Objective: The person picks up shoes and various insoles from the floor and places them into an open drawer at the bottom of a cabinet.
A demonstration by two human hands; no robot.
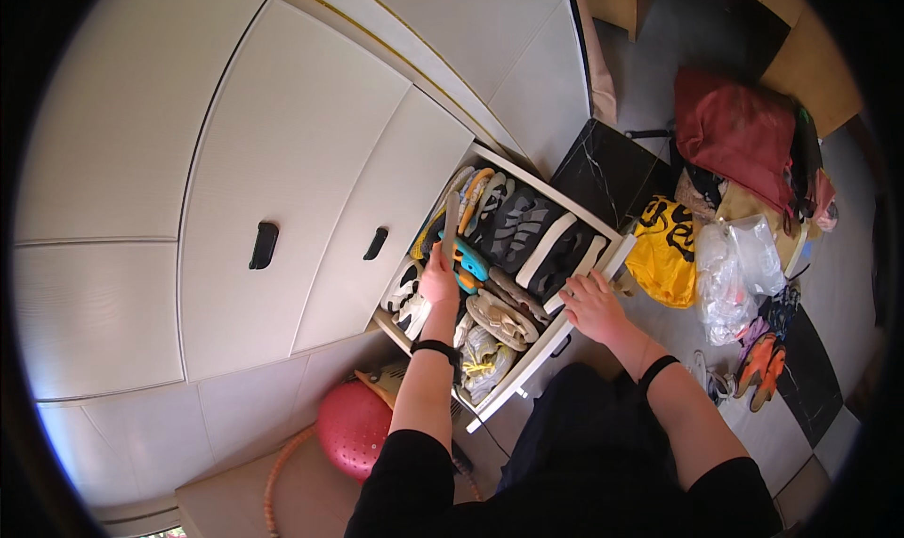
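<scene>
A pulled-out white drawer [519, 381] before me is packed with shoes. My left hand [438, 278] grips a thin grey slipper or sole [451, 220], seen edge-on and held upright over the drawer's back part. Resting on the front rim, my right hand [595, 311] has its fingers spread beside white-soled dark shoes [549, 250]. Grey-and-black shoes [521, 229] lie further back. Close to my left hand are a turquoise sandal [469, 257] and black-and-white sneakers [404, 291]. Beige shoes [500, 320] and a pale shoe with yellow laces [486, 363] fill the near left corner.
White cabinet doors [296, 164] with black handles rise at left. A red ball [355, 428] and a hoop [277, 471] are below them. On the floor at right lie a dark red bag [734, 139], a yellow bag [662, 252], clear plastic bags [726, 284] and orange shoes [761, 370].
</scene>
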